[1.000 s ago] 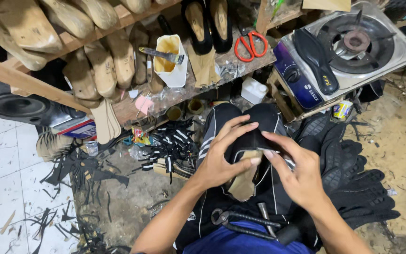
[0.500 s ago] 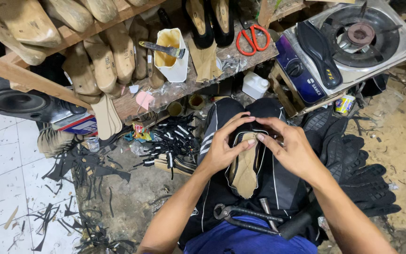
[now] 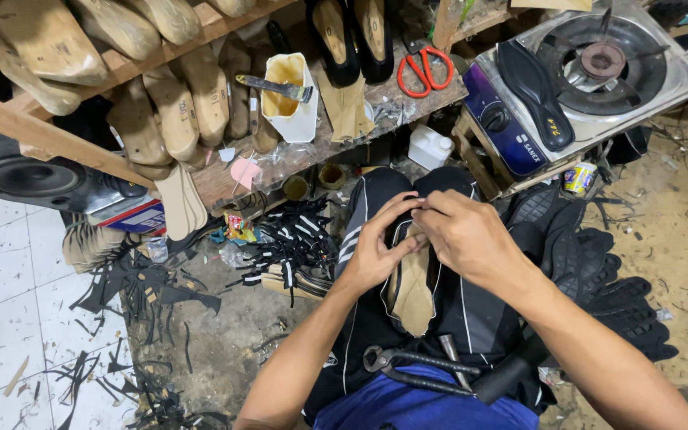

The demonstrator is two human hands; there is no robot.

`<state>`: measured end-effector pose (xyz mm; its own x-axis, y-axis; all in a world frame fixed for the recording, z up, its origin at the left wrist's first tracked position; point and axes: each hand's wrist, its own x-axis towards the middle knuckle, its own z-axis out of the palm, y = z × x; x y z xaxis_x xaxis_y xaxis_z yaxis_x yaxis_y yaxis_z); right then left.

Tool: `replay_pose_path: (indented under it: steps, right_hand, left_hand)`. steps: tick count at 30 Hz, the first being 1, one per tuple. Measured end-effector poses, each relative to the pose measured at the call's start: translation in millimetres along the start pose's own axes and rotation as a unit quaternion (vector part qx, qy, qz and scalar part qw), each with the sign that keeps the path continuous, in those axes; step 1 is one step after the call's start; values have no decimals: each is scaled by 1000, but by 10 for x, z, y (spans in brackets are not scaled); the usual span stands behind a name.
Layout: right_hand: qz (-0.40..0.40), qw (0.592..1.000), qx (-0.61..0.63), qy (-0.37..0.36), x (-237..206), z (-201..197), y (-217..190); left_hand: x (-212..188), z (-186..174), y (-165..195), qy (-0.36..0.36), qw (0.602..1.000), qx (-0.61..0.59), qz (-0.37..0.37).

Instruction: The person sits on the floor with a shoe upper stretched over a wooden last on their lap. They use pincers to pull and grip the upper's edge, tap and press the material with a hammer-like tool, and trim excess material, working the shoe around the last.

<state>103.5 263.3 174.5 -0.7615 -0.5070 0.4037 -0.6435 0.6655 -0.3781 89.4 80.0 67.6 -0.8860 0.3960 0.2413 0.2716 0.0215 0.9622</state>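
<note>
Both hands are working on my lap: left hand [image 3: 376, 253] is pinching the shoe upper [image 3: 412, 288] on its last, right hand [image 3: 465, 236] is gripping its toe edge. Uneven pulling could be wrinkling the leather; the pincers [image 3: 416, 370] could be sliding off.

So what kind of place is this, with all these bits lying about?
Most likely a small shoemaker's workshop. Wooden shoe lasts line the shelf, black soles lie stacked on the floor, and both hands, left hand and right hand, work a shoe upper on the lap.
</note>
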Motion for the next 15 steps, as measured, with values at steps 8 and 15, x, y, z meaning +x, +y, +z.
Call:
replay_pose_path:
  steps: [8, 15]
  right_hand:
    - [-109, 989, -90, -44, -42, 37, 83]
    - [-97, 993, -59, -36, -38, -12, 90]
  left_hand:
    - [-32, -2, -39, -3, 999, -42, 14]
    - [-36, 42, 59, -1, 999, -28, 14]
